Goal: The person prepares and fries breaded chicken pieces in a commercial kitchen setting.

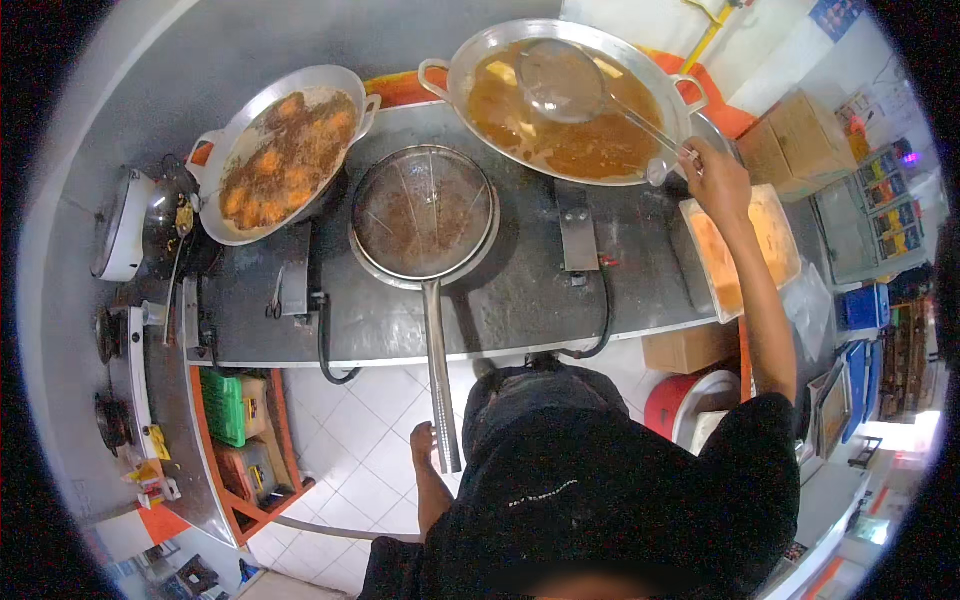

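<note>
My right hand [712, 174] grips the handle of a round wire-mesh skimmer [562, 81], whose mesh lies over the brown liquid in the large metal wok [517, 34] at upper right. Pale chunks show in that liquid. My left hand [424, 442] hangs low, beside the end of a long metal handle; whether it touches it is unclear. That handle belongs to a large mesh strainer [424, 214] resting on a round metal vessel on the counter. At upper left, a second wok [259, 109] holds orange-brown pieces in foaming liquid.
A dark counter [382, 322] runs before me. To the right are a tray of orange food [720, 262] and a cardboard box [799, 146]. Scissors [276, 300] lie at left, near a black pan [161, 217] with a ladle. A hose [324, 345] hangs at the counter's front edge.
</note>
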{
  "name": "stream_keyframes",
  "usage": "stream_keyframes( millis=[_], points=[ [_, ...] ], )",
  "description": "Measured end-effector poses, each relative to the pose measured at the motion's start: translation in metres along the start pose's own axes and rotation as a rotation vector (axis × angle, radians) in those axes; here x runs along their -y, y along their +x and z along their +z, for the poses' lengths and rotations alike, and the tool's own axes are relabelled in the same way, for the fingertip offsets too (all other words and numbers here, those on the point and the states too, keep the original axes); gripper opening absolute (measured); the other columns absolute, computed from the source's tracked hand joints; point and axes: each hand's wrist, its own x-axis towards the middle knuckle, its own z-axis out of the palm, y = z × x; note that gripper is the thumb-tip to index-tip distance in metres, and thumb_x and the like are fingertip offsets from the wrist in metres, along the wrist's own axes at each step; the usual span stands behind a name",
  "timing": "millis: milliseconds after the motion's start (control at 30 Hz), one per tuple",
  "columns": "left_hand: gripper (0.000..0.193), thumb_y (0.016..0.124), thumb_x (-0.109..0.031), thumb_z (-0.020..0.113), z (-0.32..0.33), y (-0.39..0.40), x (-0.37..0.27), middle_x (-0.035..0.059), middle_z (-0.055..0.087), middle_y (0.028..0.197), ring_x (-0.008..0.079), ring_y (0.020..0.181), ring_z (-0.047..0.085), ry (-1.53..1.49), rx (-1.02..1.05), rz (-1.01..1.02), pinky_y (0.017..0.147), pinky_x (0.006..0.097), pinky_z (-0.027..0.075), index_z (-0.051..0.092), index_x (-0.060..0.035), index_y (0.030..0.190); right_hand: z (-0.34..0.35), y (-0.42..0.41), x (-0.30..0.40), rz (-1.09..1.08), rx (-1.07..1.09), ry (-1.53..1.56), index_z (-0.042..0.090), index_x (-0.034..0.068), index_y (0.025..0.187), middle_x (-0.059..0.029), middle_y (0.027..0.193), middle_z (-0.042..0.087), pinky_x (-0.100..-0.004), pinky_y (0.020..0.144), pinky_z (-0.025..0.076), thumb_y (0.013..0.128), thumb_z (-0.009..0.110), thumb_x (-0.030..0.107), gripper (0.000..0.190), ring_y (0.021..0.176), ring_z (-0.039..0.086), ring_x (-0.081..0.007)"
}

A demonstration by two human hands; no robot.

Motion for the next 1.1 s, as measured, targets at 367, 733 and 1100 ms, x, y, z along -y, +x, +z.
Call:
stream_keyframes(
  millis=[367,733,1100],
  points=[
    [0.03,0.082,-0.025,0.042,-0.012,0.006,0.003,0.0082,0.055,0.092,0.0208,0.074,0.055,0.054,0.022,0.027,0.058,0.0376,0.044,0.048,-0.0092,0.106,0.056,0.064,-0.005,-0.005,0.018,-0.094,0.056,0.007,0.087,-0.0161,0.073,0.059,-0.0419,0.06,0.044,0.074,0.055,0.024,0.022,0.069,0.057,-0.0332],
    [0.027,0.08,-0.027,0.044,0.008,0.057,0.123,0.0061,0.058,0.083,0.0217,0.071,0.055,-0.14,-0.101,0.182,0.059,0.038,0.046,0.054,-0.0078,0.097,0.114,0.11,0.041,-0.043,0.112,0.149,0.058,0.004,0.076,-0.0168,0.077,0.059,-0.0399,0.063,0.043,0.069,0.058,0.025,0.022,0.074,0.057,-0.0304],
    [0.041,0.078,-0.035,0.046,0.056,-0.033,0.062,0.0079,0.055,0.098,0.0237,0.077,0.056,-0.409,-0.022,-0.158,0.056,0.0378,0.046,0.045,-0.0096,0.11,0.04,0.09,0.02,-0.077,-0.044,0.148,0.058,0.01,0.084,-0.0143,0.077,0.06,-0.0415,0.063,0.045,0.074,0.052,0.024,0.018,0.073,0.058,-0.0304]
  ],
)
